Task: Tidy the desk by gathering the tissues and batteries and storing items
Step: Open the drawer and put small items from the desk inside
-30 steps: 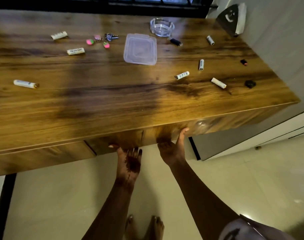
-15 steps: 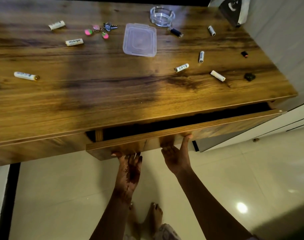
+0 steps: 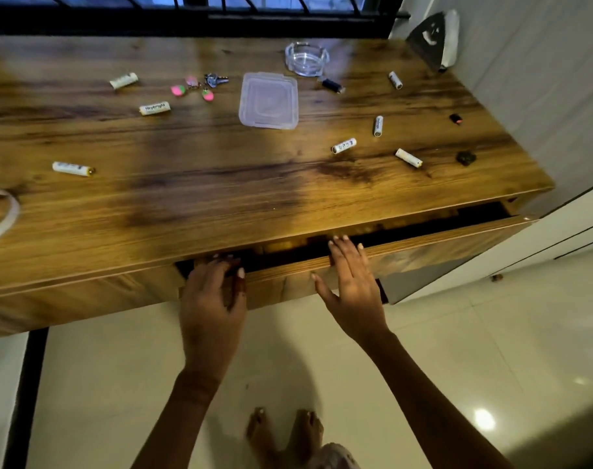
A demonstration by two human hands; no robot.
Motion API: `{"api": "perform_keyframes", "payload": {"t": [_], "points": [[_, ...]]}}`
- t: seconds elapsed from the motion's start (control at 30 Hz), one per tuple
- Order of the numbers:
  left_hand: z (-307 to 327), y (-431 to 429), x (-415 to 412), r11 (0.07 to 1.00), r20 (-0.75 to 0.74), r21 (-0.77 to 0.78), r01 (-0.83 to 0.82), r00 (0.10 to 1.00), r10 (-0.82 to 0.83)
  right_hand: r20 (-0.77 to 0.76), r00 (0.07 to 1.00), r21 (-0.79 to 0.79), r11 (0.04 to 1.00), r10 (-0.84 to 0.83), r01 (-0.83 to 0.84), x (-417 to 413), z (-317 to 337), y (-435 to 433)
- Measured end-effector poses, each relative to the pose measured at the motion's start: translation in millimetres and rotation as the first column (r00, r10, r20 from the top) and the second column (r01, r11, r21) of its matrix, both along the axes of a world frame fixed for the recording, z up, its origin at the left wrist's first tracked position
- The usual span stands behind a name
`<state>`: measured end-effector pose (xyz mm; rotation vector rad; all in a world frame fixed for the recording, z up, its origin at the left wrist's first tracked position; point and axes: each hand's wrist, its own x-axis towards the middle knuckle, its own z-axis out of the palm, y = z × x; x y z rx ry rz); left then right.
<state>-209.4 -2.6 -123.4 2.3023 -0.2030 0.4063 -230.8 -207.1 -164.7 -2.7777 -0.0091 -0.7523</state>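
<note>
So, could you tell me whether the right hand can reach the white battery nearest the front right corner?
Probably yes: the right hand rests on the wooden drawer front; nothing blocks the white battery.

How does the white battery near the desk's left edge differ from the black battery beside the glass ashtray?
The white battery has a pale casing and a gold-coloured tip, while the black battery is dark with a silvery end. The white battery lies alone toward the left of the desk; the black battery lies at the back, beside the glass ashtray. Both lie flat on the desk, not yet gathered.
</note>
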Motion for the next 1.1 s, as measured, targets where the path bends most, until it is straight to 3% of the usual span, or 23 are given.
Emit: {"api": "perform_keyframes", "payload": {"t": [0.1,0.17,0.4,0.77,1.1], "points": [[-13.4,3.5,4.3,0.925,-0.096,0.357,0.126,0.991,-0.098,-0.094,0.996,-0.077,0.997,0.001,-0.008,-1.6,-2.0,-2.8],[-21.9,3.0,-0.1,0.861,-0.090,0.490,0.140,0.990,-0.109,-0.155,0.988,-0.081,0.997,-0.018,0.006,-3.6,2.4,-1.4],[-22.8,5.1,-12.3,0.826,-0.074,0.548,0.131,0.991,-0.109,-0.327,0.944,-0.012,0.999,-0.036,0.034,-17.8,21.2,2.4],[-21.8,5.4,-70.8,0.813,-0.118,0.564,0.146,0.988,-0.095,-0.361,0.933,-0.083,0.996,0.010,-0.043,-76.6,26.4,-0.5],[-18.6,7.7,-122.0,0.786,-0.198,0.589,0.188,0.976,-0.086,-0.454,0.886,0.002,0.995,0.090,-0.100,-131.3,35.6,-2.7]]}}
